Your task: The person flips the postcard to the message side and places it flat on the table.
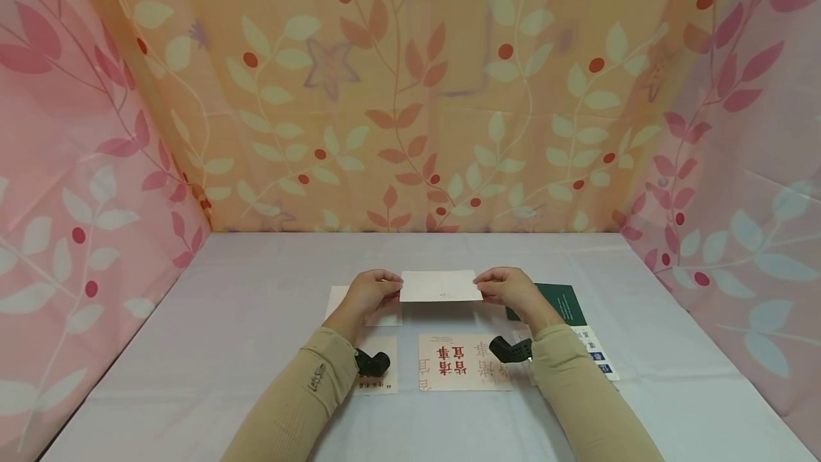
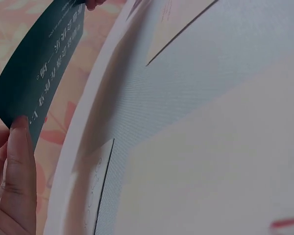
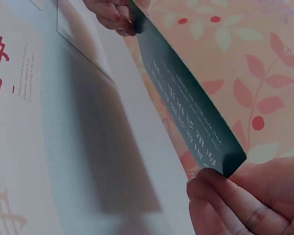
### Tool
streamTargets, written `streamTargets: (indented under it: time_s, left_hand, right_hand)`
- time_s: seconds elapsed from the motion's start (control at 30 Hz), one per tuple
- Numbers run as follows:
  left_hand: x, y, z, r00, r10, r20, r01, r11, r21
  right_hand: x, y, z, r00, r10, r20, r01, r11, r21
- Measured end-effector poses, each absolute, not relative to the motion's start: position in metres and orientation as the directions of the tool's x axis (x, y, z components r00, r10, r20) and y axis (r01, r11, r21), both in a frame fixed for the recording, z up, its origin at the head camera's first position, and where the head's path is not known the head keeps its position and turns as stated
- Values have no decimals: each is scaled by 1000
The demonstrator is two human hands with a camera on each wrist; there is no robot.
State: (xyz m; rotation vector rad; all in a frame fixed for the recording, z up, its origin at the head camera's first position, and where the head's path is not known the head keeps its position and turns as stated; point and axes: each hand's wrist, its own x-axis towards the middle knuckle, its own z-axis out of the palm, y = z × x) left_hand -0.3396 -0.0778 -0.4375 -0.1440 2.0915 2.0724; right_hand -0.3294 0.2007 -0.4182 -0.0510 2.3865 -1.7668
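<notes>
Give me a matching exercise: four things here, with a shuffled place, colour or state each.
1. held card
2. card with large red characters
3. dark green table card
4. back curtain

A. partly hidden by the right hand
B. orange, leaf-patterned
C. pale on top, dark green underneath
D. flat on the table between the sleeves

Pairs: 1-C, 2-D, 3-A, 4-B

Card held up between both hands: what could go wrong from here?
The held card could slip or tilt, since the left hand and right hand pinch only its ends. Lowered carelessly, it might overlap the middle red-lettered card nearby. The right wrist's black device might also brush that card if it dips.
</notes>
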Motion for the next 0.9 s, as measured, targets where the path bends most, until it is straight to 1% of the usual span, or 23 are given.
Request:
streamTargets:
  time_s: [0.13, 0.37, 0.57, 0.67, 0.9]
  left_hand:
    - [-338, -77, -438, -977, 56, -207, -204, 51, 978]
    - [-338, -76, -439, -976, 44, -213, -210, 68, 975]
    - [-336, -73, -439, -970, 45, -238, -234, 75, 969]
    - [-336, -72, -438, -970, 38, -240, -236, 85, 968]
    - [-336, -70, -439, -974, 15, -225, -219, 174, 960]
  right_hand:
    - [-329, 199, -419, -986, -112, -121, 82, 304, -949]
    - [-329, 197, -419, -987, -94, -131, 96, 307, -947]
    - [-330, 193, -416, -987, -18, -162, 145, 363, -921]
    - [-331, 192, -416, -985, 1, -175, 163, 369, -915]
    - [-332, 193, -419, -984, -9, -179, 162, 387, -908]
